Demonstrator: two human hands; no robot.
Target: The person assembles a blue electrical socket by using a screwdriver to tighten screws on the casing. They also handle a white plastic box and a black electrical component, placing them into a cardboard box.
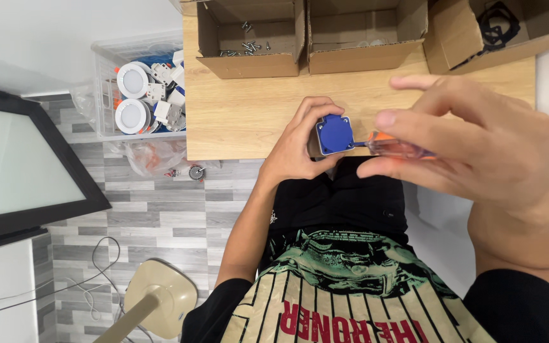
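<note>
My left hand (300,143) grips a small blue square part (334,134) at the near edge of the wooden table (243,114). My right hand (471,143) holds a screwdriver (394,147) with a clear and orange handle. Its shaft points left and its tip meets the right side of the blue part. Fingers of my right hand cover most of the handle.
Three open cardboard boxes stand at the table's far edge: one with screws (249,46), a middle one (366,38), and one with black rings (497,28). A clear plastic bin (138,89) of round white lamps sits left of the table. A dark-framed panel (27,165) lies at left.
</note>
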